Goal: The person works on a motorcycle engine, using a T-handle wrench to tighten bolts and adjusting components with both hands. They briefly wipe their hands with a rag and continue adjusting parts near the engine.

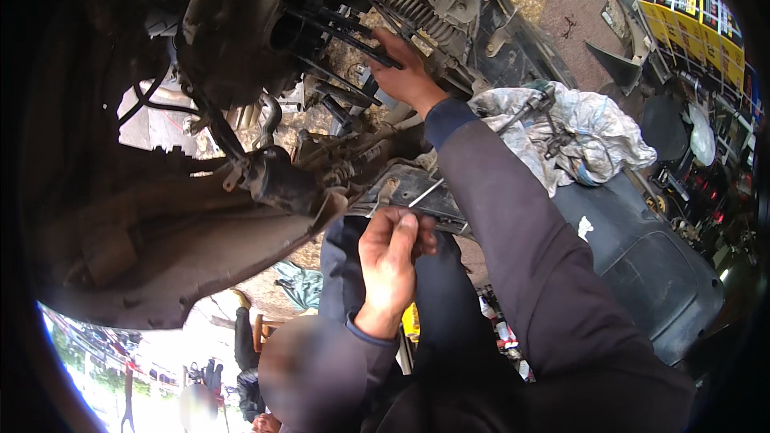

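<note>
Under a vehicle's dark, grimy mechanical assembly (224,32), my right hand (401,72) reaches up with fingers curled at long black bars (337,32), apparently gripping them; its fingertips are partly hidden. My left hand (393,256) is lower, in front of my dark trousers, its fingers closed; what they hold is not clear. A thin pale rod (425,192) shows just above those fingers, beside a black metal member (405,184). A coiled spring or bellows (417,16) lies beyond my right hand. A curved dark liner (144,248) fills the lower left.
A crumpled whitish sack (585,136) with metal tools lies right of my arm, near a dark plastic panel (626,256). Yellow boxes (690,40) are stacked at far right. Another person (245,385) is partly visible at lower left, near a green cloth (301,281).
</note>
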The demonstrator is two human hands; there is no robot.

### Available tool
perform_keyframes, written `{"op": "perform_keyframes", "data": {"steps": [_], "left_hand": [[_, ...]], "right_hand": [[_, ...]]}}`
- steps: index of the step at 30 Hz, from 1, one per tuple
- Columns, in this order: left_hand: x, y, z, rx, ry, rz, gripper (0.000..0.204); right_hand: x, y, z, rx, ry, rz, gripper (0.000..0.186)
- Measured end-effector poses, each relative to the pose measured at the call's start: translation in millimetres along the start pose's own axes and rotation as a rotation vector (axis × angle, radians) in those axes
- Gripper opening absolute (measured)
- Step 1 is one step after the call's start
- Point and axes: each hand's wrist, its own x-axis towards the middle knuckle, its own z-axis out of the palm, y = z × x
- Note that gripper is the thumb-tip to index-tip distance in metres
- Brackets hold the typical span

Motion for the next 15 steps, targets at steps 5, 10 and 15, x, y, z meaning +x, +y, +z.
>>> {"op": "perform_keyframes", "data": {"steps": [5, 10, 15], "left_hand": [[1.1, 15.4, -8.4, 0.002, -0.078, 0.02, 0.009], [2.0, 21.6, -14.3, 0.09, -0.086, -0.02, 0.011], [5.4, 25.3, -17.5, 0.062, -0.069, -0.034, 0.009]], "right_hand": [[32.6, 16.4, 24.5, 0.034, -0.023, -0.207, 0.039], [48.9, 18.5, 47.6, 0.201, -0.084, -0.003, 0.028], [60.1, 39.8, 68.4, 0.288, 0.224, -0.229, 0.014]]}}
